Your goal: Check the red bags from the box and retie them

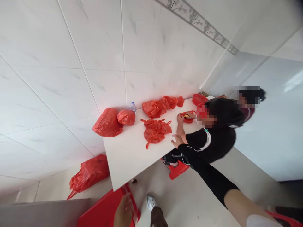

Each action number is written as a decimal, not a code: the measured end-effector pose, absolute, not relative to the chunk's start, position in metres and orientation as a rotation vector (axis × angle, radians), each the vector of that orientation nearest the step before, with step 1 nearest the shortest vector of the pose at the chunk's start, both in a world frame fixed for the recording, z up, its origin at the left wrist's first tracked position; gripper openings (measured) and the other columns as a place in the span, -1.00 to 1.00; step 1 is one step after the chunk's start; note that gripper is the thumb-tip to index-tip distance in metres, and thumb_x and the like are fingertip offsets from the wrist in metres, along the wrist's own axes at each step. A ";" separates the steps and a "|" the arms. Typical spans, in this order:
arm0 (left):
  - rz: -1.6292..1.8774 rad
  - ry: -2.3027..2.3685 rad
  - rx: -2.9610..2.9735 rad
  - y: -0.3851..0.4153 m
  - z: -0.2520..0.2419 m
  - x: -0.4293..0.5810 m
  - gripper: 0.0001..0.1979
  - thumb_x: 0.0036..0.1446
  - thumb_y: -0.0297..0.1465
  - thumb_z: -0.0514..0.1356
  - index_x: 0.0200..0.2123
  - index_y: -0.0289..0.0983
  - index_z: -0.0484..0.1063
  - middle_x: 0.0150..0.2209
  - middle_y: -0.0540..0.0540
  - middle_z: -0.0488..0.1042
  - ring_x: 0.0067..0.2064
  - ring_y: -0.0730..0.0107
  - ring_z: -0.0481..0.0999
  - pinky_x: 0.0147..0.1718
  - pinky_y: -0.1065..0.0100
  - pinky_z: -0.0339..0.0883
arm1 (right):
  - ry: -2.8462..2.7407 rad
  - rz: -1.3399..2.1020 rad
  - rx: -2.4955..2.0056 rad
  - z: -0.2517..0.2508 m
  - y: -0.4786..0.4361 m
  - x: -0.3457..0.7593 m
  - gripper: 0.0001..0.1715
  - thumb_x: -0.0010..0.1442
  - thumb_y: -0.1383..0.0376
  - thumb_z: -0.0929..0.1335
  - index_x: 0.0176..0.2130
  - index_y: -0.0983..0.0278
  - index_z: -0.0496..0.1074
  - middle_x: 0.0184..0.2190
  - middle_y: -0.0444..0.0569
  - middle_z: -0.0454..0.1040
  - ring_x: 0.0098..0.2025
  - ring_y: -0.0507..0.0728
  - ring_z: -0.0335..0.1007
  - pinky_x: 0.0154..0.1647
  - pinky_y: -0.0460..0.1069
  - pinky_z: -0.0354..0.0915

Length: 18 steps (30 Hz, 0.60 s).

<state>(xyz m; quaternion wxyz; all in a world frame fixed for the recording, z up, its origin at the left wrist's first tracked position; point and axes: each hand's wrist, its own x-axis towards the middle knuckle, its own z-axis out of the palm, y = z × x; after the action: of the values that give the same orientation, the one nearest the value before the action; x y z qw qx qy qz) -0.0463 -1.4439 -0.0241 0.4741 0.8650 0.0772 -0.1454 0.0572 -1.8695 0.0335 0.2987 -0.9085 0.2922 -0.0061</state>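
Right hand (176,141) reaching out, the wearer has fingers extended with nothing gripped that I can see, just over the table's near edge and close by a co-worker's (220,138) arm. A black sleeve (203,165) covers that forearm. Low down, the left hand (124,209) is blurred over a red stool (101,208); whether it is open or closed, or touching the stool, I cannot tell.

Nearest the right hand on the white table (132,157) lie some tied red bags (154,135), bunched together. Behind them, more bags (153,108) line the wall; at the left end sit a big bag (107,123) and a small one (126,117), a bottle (133,107) just beside. The co-worker, seated on another stool (178,170), handles something yellow (186,116) at an open bag (190,119). A second person (251,97) is beyond. One more bag (91,173) rests on the floor.
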 end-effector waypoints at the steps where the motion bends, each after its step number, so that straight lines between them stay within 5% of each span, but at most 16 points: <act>1: -0.367 0.104 2.090 -1.478 -0.023 -0.010 -0.64 0.23 -0.43 0.04 0.02 -0.45 0.44 -0.08 -0.28 0.54 -0.03 0.07 0.58 -0.01 0.14 0.45 | 0.774 -0.026 -2.424 0.034 -1.886 0.099 -0.59 0.33 0.12 0.33 0.10 0.23 0.39 0.15 0.07 0.38 0.08 0.20 0.39 0.11 0.21 0.36; 5: -0.270 -0.019 2.107 -1.620 -0.021 0.120 -0.41 0.24 -0.35 0.09 0.33 -0.26 0.18 0.21 -0.30 0.32 0.18 0.07 0.40 0.09 0.14 0.35 | 0.751 -0.027 -2.482 0.017 -1.922 0.220 -0.31 0.33 -0.03 0.27 0.24 0.35 0.25 0.22 0.18 0.27 0.22 0.26 0.22 0.21 0.24 0.19; 7: -0.232 -0.075 2.269 -1.670 -0.020 0.167 -0.25 0.19 -0.34 0.18 0.41 -0.16 0.00 0.31 -0.35 0.16 0.27 -0.09 0.26 0.05 0.02 0.33 | 0.695 0.004 -2.523 -0.002 -1.912 0.261 -0.14 0.28 -0.14 0.25 0.30 0.38 0.18 0.26 0.25 0.20 0.27 0.30 0.13 0.22 0.22 0.16; 9: -0.302 -0.060 2.301 -1.693 -0.021 0.199 -0.19 0.12 -0.42 0.25 0.40 -0.12 0.03 0.34 -0.38 0.09 0.29 -0.23 0.18 0.08 -0.13 0.24 | 0.595 0.042 -2.572 -0.023 -1.887 0.291 -0.05 0.17 -0.18 0.33 0.32 0.30 0.17 0.26 0.24 0.17 0.26 0.35 0.15 0.18 0.21 0.20; 13: -0.419 0.093 2.178 -1.679 -0.037 0.205 -0.48 0.12 -0.61 0.13 0.18 -0.30 0.34 0.19 -0.44 0.31 0.21 -0.16 0.29 0.10 -0.12 0.19 | 0.379 0.072 -2.647 -0.043 -1.833 0.303 -0.22 0.11 -0.01 0.41 0.24 0.17 0.29 0.15 0.17 0.28 0.14 0.35 0.28 0.09 0.21 0.26; 18: -0.347 0.306 1.959 -1.632 -0.024 0.105 -0.57 0.07 -0.59 0.13 0.05 -0.34 0.40 -0.07 -0.23 0.54 -0.07 0.20 0.50 -0.01 0.24 0.33 | 0.172 0.062 -2.565 0.003 -1.837 0.217 -0.54 0.19 0.06 0.29 0.00 0.20 0.47 -0.16 0.20 0.40 0.01 0.36 0.37 0.03 0.27 0.30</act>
<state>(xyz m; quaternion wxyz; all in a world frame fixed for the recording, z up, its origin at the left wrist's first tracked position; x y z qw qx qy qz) 0.1053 -1.6321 -0.0240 0.5349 0.8223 0.1286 -0.1455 0.2165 -1.8374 0.0028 0.2810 -0.9573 0.0642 0.0230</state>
